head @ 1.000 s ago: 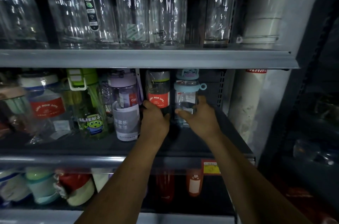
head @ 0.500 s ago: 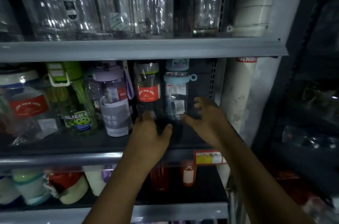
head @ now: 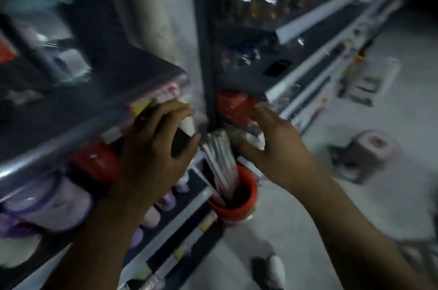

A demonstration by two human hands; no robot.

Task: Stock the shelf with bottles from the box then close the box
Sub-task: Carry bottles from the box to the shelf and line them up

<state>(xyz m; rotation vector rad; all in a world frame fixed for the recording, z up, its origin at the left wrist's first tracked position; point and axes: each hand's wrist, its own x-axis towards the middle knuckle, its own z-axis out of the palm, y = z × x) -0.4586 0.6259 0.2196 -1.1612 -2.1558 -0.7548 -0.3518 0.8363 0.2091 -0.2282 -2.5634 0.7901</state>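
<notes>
Pulling back from the shelf (head: 59,154), head view | left hand (head: 154,147) and right hand (head: 272,145) now off the bottles (head: 68,62), fingers spread wide, empty, at shelf's front right corner | bottles left standing, blurred | box unseen; probably next.

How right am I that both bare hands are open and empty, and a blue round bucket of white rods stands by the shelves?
Nearly: the head view shows the round bucket is red, not blue. The left hand and right hand are indeed open and empty, and the white rods stand in it by the shelves.
</notes>
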